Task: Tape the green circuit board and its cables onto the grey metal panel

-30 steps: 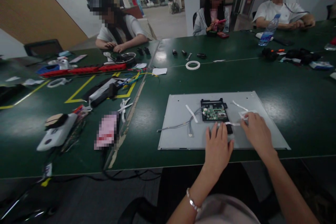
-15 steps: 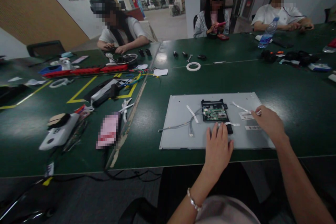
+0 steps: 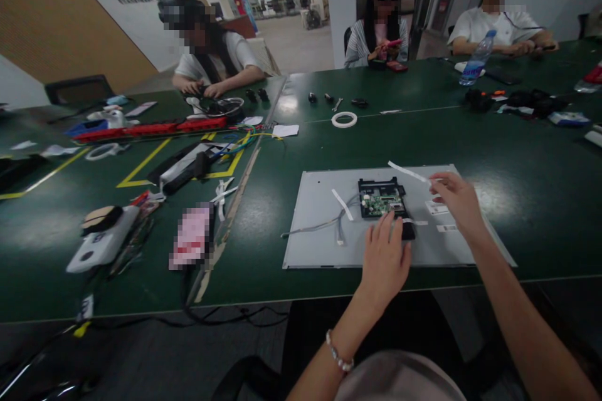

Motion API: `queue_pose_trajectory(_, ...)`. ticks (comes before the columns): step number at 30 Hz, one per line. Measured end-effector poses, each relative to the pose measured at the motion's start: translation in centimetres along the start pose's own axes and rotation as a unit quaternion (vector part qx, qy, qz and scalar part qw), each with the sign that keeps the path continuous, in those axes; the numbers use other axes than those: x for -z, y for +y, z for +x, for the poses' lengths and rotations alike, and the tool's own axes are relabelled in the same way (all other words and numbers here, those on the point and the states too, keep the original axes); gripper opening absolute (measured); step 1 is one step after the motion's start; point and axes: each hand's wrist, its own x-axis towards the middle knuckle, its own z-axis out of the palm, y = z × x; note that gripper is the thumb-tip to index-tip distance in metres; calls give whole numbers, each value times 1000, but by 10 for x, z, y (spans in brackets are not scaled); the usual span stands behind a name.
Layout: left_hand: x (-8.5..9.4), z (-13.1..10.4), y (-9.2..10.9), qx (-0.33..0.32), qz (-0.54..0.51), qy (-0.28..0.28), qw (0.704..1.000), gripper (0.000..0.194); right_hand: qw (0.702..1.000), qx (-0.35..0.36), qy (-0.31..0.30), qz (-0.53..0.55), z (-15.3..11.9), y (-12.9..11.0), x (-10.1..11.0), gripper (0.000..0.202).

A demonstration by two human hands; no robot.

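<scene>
1 white strip (image 3: pixel 408 171) is pinched at its near end by the closed fingertips of the right hand (image 3: pixel 463 203), likely leaving its length free, while the left hand (image 3: pixel 385 260), fingers loosely spread, apparently steadies the black frame (image 3: pixel 367 212) on the near panel (image 3: pixel 315 250)

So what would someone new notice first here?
Probably the pale panel by the table's near edge, with a green circuit board around its middle. Over its right side, the right hand pinches a white strip by one end. Farther back lies a white ring.
</scene>
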Motion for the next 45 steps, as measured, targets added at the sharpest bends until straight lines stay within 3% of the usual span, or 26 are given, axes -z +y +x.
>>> queue_pose_trajectory(6,21,65,-42,11,-3,51,999,41,997,-31,-63,-32,3,10,-27,38)
queue_pose_trajectory(10,11,106,-66,-7,19,9,1000,38,996,-32,-70,-51,3,16,-32,41)
queue_pose_trajectory(13,-2,119,-70,-41,33,-26,998,36,995,-27,-72,-68,3,18,-33,39)
queue_pose_trajectory(19,-17,118,-71,-59,59,-53,995,35,990,-8,-72,-119,0,17,-34,31)
queue_pose_trajectory(21,-17,117,-72,-57,60,-55,995,36,979,24,-70,-188,-3,14,-36,26)
queue_pose_trajectory(23,-16,117,-72,-53,60,-59,995,36,947,63,-65,-307,-7,9,-41,23)
queue_pose_trajectory(26,-15,118,-72,-44,59,-53,996,35,874,92,-61,-473,-13,3,-47,24)
queue_pose_trajectory(30,-16,118,-71,-10,56,-32,998,34,821,105,-54,-559,-17,2,-48,25)
queue_pose_trajectory(35,-16,116,-71,29,35,-45,998,33,826,138,-44,-545,-19,7,-40,25)
queue_pose_trajectory(45,-19,113,-71,32,54,-36,997,35,856,158,-88,-484,-21,19,-26,27)
